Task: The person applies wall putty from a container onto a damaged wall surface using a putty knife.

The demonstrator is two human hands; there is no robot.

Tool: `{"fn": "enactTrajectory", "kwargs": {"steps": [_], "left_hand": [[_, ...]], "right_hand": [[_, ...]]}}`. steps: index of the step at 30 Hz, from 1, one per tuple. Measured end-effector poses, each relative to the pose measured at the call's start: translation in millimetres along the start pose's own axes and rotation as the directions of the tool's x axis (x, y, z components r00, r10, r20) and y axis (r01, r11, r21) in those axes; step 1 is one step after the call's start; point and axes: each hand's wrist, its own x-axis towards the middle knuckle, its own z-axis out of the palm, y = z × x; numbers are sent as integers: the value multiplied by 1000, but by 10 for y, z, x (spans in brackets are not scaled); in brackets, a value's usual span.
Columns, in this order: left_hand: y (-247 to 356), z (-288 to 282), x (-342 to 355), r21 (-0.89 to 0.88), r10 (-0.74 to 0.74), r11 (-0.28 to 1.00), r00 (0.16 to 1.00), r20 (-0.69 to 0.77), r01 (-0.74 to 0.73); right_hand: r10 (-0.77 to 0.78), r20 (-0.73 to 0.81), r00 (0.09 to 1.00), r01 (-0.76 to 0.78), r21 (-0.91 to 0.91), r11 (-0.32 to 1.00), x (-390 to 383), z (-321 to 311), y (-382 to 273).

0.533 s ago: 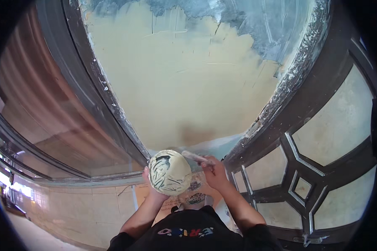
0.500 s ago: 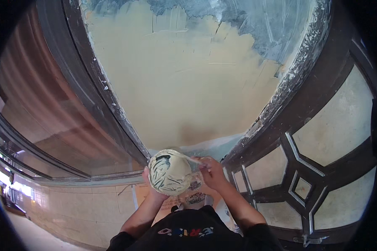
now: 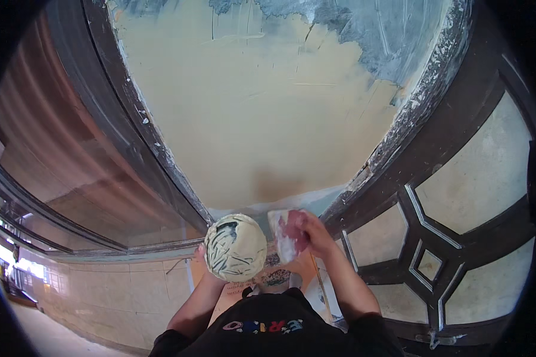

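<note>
My left hand [image 3: 202,257] is closed around the side of a round tub [image 3: 264,253], held just in front of my body. Cream putty [image 3: 235,256] fills it, streaked with dark lines, with a dark patch near its far side. To the right, clear of the tub, my right hand [image 3: 317,236] grips a putty scraper [image 3: 289,236]. Its broad face shows, reddish and smeared with pale putty. Beyond both hands stands a wall panel [image 3: 238,125] coated mostly in cream, with a ragged blue-grey area [image 3: 387,47] at the top.
Dark, paint-flecked wooden frames [image 3: 155,143] border the panel on both sides. At right is a dark door [image 3: 393,262] with pale panels; at left, a brown glossy pane [image 3: 65,160]. Below my hands lies a printed orange-brown cardboard sheet [image 3: 195,271] on tiled floor [image 3: 110,291].
My right hand has moved right, away from the tub's rim. The scraper has turned from nearly edge-on to showing its broad face. The tub has barely shifted.
</note>
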Motion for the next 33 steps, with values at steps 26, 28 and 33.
{"fn": "enactTrajectory", "kwargs": {"steps": [26, 28, 33], "left_hand": [[-313, -90, 229, 29, 47, 998, 986, 161, -52], [-363, -66, 270, 24, 31, 999, 985, 172, -36], [-496, -123, 243, 19, 12, 1000, 981, 193, -16]], "right_hand": [[-310, -361, 879, 310, -58, 949, 68, -484, 149], [6, -367, 930, -16, -22, 1000, 9, -727, 358], [143, -506, 851, -64, 170, 983, -93, -1132, 784]]}}
